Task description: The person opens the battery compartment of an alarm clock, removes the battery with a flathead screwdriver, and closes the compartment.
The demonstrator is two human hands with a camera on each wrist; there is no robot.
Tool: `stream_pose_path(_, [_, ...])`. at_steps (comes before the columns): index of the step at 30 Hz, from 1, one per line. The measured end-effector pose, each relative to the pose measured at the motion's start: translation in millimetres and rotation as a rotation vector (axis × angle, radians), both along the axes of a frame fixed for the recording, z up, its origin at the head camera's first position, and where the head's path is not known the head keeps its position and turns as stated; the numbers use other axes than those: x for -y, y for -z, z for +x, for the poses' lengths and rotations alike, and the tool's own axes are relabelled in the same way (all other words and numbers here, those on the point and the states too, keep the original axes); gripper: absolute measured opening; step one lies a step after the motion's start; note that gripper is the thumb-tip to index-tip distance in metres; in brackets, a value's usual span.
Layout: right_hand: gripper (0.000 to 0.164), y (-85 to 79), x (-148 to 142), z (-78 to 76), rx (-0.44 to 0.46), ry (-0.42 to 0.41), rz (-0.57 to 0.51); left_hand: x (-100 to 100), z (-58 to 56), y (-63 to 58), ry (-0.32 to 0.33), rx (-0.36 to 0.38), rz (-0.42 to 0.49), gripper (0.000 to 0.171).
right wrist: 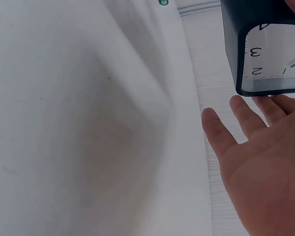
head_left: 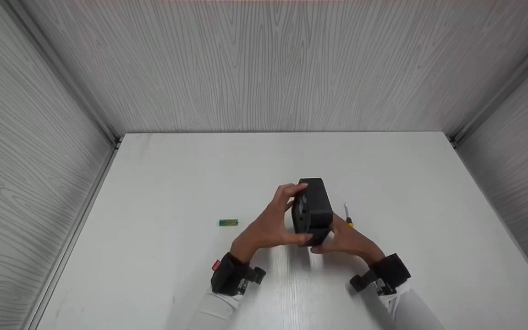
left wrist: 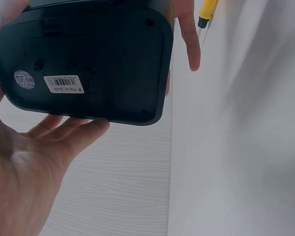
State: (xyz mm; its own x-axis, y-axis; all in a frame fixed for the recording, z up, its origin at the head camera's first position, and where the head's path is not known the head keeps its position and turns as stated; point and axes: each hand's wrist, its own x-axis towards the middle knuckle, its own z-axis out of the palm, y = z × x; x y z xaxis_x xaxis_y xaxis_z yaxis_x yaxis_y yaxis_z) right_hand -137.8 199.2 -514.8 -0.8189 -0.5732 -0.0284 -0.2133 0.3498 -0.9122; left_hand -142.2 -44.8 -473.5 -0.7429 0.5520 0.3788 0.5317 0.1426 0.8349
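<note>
A black desk clock [head_left: 315,201] is held between both hands over the white table. My left hand [head_left: 268,228] grips it from the left, thumb on the near end and fingers at the far end. On the opposite side my right hand [head_left: 350,240] holds it, its thumb on the front and fingertips along the edge. The left wrist view shows the clock's back [left wrist: 123,64], with a barcode label [left wrist: 64,84], a round sticker and a closed-looking panel outline. In the right wrist view its white dial [right wrist: 273,54] with numerals appears upside down.
Green batteries [head_left: 228,222] lie on the table [head_left: 167,183] left of the hands. A small screwdriver [head_left: 348,215] with a yellow and black handle lies just beyond my right hand. Grey wood-grain panels [head_left: 264,68] wall in the back and both sides.
</note>
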Motion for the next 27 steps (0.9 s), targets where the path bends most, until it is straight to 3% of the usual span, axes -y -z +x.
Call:
stream_pose_path(7, [0.106,-2.0,0.9,-1.4,-0.031,0.009,-0.056,1.2,0.5,-0.3,-0.004,0.023,0.004,0.098])
stream_pose_path(15, [0.1,-4.0,1.8,-7.1,-0.124,0.012,-0.079,3.5,0.9,-4.4,-0.015,0.048,-0.043,0.101])
stream_pose_path(22, [0.101,-31.5,9.2,2.7,-0.156,0.033,-0.078,7.6,1.0,-2.1,-0.027,0.053,-0.065,0.101])
stream_pose_path(27, [0.101,-34.0,8.8,4.3,-0.18,0.061,-0.119,11.8,1.5,-2.0,-0.042,0.061,-0.084,0.099])
